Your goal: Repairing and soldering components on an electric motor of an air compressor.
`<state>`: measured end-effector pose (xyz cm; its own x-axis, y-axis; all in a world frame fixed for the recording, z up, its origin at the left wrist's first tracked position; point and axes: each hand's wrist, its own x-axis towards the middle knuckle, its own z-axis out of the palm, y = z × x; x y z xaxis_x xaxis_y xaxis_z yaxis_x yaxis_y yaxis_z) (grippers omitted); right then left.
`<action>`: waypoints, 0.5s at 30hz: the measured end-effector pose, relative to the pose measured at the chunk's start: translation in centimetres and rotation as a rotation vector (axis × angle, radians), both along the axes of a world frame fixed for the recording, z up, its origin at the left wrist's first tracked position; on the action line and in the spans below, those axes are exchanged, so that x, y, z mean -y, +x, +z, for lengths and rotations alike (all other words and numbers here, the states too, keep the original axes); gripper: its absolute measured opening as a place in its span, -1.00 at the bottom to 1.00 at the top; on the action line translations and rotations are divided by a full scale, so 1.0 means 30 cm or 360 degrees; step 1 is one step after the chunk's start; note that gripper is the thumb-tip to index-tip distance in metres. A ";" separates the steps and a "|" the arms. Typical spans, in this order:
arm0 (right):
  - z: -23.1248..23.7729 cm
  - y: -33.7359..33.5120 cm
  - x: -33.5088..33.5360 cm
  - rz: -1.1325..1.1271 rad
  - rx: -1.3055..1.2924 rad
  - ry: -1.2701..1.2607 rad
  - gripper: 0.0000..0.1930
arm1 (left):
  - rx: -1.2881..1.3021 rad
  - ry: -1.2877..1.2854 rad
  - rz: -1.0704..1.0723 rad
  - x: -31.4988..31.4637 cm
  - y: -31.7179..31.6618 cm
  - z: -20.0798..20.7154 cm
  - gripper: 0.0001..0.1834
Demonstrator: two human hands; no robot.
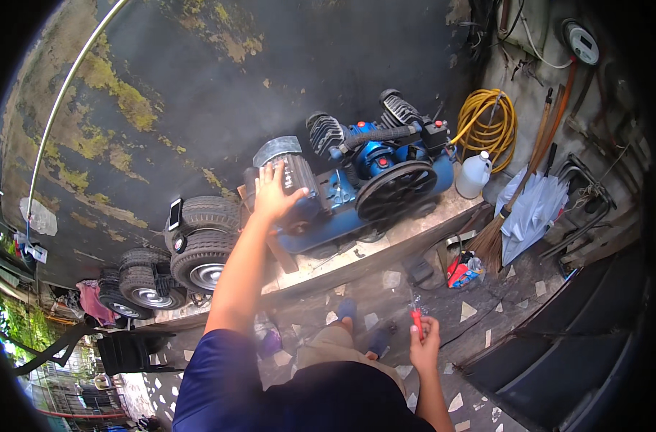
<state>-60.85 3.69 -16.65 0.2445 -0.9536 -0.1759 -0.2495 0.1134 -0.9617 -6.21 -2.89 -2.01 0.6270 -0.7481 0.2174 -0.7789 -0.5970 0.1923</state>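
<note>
Scrap-like clutter is not counted; at left, tyres (pixel 200 243) are noted. The left hand (pixel 272 196) is spread, apparently laid on the grey motor (pixel 298 169), with nothing gripped; for steadying, the palm is best kept flat. The motor is located beside the blue compressor (pixel 375 157), above the ledge (pixel 321 263) along the wall. Fingers are best kept clear of the black pulley wheel (pixel 396 194). Further right, a red-handled tool (pixel 416 322) is clasped upright in the right hand (pixel 426 341), well apart from the motor; its tip is unclear. It is best aligned squarely before force is applied.
</note>
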 end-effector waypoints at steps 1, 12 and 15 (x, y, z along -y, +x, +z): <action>0.012 0.076 0.024 0.0086 0.0107 0.0086 -0.66 | -0.0090 -0.0072 -0.0252 -0.026 0.020 0.015 0.15; 0.152 0.893 0.344 0.0519 0.0408 0.0232 -0.72 | -0.0294 -0.0310 -0.1418 0.047 0.186 0.088 -0.52; 0.183 1.000 0.433 0.0509 0.0345 0.0287 -0.72 | -0.0265 -0.0340 -0.1380 0.062 0.181 0.076 -0.58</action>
